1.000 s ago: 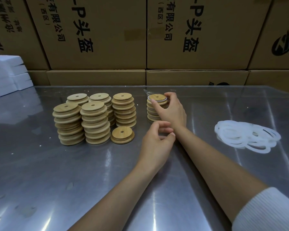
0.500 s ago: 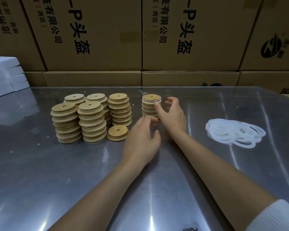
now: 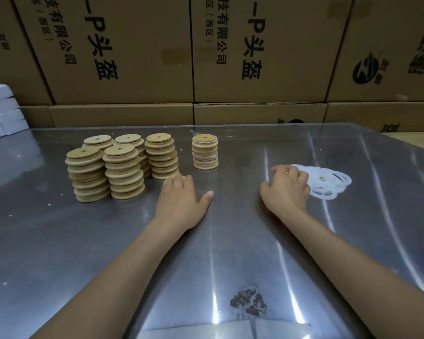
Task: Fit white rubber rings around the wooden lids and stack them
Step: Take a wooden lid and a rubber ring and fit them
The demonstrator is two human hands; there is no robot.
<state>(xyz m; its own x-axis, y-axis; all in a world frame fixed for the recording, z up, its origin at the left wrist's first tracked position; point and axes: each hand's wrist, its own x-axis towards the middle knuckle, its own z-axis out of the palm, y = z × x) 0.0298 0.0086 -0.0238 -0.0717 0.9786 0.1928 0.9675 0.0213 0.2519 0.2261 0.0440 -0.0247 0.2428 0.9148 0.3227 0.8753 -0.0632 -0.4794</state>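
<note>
- Lower centre of frame: a dark, crusty stain [image 3: 249,302] sits on the shiny steel table top [image 3: 88,253], between the two bare forearms.
- Change noted: a second ago both hands were together at the short stack, the right hand setting down a ringed lid. Now they have parted, left going left, right going right. Judgement: one cycle is closed and the next pick-up has begun.
- Left hand [image 3: 180,198], centre of frame: it lies over the single loose round wooden lid [image 3: 170,180], of which only a sliver of rim shows past the knuckles. Fingers curl down onto the lid, thumb spread out flat on the table. Whether the lid is actually pinched, cannot tell.
- Right hand [image 3: 288,189], right of centre: fingers curled down at the near-left edge of the loose heap of white rubber rings [image 3: 328,183]. The fingertips are hidden; cannot tell whether a ring is caught between them.
- Middle distance, centre: the short stack of finished wooden lids with white rings [image 3: 205,152] stands alone, well apart from both hands.
- Middle distance, left: five taller stacks of bare round wooden lids [image 3: 119,165] stand close together, so much of the task remains.
- Far: printed brown cardboard cartons [image 3: 123,50] wall off the table's back edge; white foam blocks [image 3: 0,111] lie at left.
</note>
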